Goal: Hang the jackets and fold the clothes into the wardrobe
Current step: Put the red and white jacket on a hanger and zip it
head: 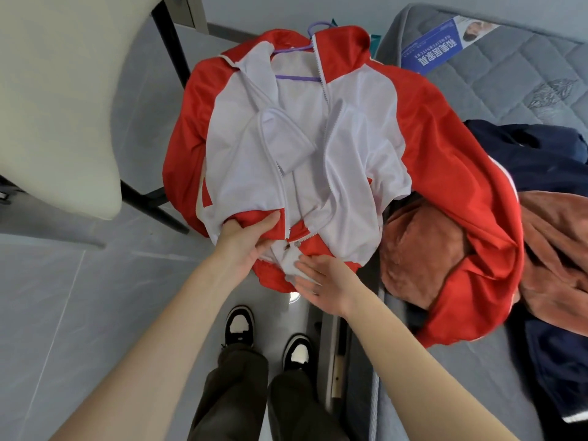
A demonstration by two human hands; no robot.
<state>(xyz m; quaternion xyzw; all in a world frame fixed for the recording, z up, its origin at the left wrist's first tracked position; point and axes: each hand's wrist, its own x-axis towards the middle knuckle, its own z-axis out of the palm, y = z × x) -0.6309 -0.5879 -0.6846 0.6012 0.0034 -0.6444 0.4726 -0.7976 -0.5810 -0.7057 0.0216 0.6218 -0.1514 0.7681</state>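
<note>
A red and white zip jacket (426, 135) hangs open on a purple hanger (297, 78), spread in front of me with one red sleeve draped right over the bed. My left hand (246, 241) grips the left bottom hem of the jacket. My right hand (321, 283) pinches the right bottom hem just below the zipper end. The zipper is undone and its white lining shows.
A grey mattress (496, 81) lies at the right with a navy garment (537, 154) and a rust-brown garment (423, 249) piled on it. A cream chair (60, 100) with black legs stands at the left. My shoes are on the grey tile floor (79, 297) below.
</note>
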